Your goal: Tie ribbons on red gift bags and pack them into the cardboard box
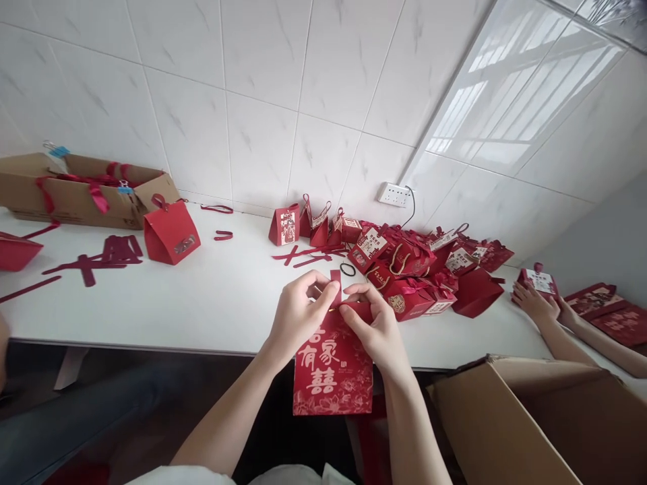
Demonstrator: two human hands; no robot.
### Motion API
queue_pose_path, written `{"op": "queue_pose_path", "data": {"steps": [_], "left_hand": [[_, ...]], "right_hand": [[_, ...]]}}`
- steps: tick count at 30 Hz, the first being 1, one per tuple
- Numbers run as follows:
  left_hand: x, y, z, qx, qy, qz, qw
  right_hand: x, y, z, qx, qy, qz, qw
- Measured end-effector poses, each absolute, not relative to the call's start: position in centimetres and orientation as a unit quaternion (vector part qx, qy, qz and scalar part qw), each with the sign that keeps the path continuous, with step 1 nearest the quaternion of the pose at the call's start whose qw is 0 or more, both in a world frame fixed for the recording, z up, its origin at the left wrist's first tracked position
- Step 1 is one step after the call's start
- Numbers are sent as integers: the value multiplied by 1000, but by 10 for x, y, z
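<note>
Where the surface (237,296) runs off to my left, a cardboard box (71,207) of ribbons stands by the wall, with loose ribbons (121,250) and a red gift box (160,237) to its right. My left hand (302,311) comes up from below with its wrist turned inward, thumb and forefinger pinching a red strip (336,286). The printed red bag (333,377) hangs upright between and below my hands, in front of the surface's near edge, its top at my fingertips. My right hand (373,325) leans in from the other side, thumb against the bag's top and forefinger curled apart from it; I cannot tell whether the hidden fingers pinch it. Farther right lie piled red boxes (409,300), then an open carton (480,417) near me, and another person's hands (538,304) touching a small box (540,283).
</note>
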State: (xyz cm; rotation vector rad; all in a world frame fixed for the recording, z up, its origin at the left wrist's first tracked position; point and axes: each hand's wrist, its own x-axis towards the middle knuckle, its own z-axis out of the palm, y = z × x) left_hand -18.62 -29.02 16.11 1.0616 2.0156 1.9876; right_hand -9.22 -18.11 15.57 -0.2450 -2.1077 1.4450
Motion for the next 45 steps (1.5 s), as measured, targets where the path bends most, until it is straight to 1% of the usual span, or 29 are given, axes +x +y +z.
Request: {"op": "queue_pose_path", "data": {"steps": [4,7,11,15,19,25,29,32,35,37,39,45], "left_hand": [[-178,-286,164,360,659,658,57],[-177,-283,168,377,651,654,80],[-177,-286,170,418,638,633,130],[-169,-293,162,402,676,600,145],[-159,-300,151,353,695,618,107],[-145,-317,141,283,709,644,47],[-134,-330,138,241,717,653,0],[-127,-339,137,233,728,644,-39],[-120,-351,138,248,752,607,-69],[-115,-360,140,259,769,577,-86],[-113,-370,142,267,782,557,-88],[-119,-396,144,284,780,557,-12]], "right_hand": [[-82,-178,160,-82,-803,514,291],[-77,-175,160,-79,-785,536,301],[-71,-171,159,-109,-749,577,306],[-67,-168,159,-113,-743,587,301],[-68,-171,158,-80,-759,585,275],[-74,-182,155,-35,-731,655,190],[-78,-189,154,-19,-753,635,173],[-81,-188,156,32,-761,634,136],[-87,-187,158,96,-754,644,88],[-91,-192,158,118,-756,637,98],[-95,-203,156,114,-751,637,130],[-94,-240,142,25,-706,668,235]]}}
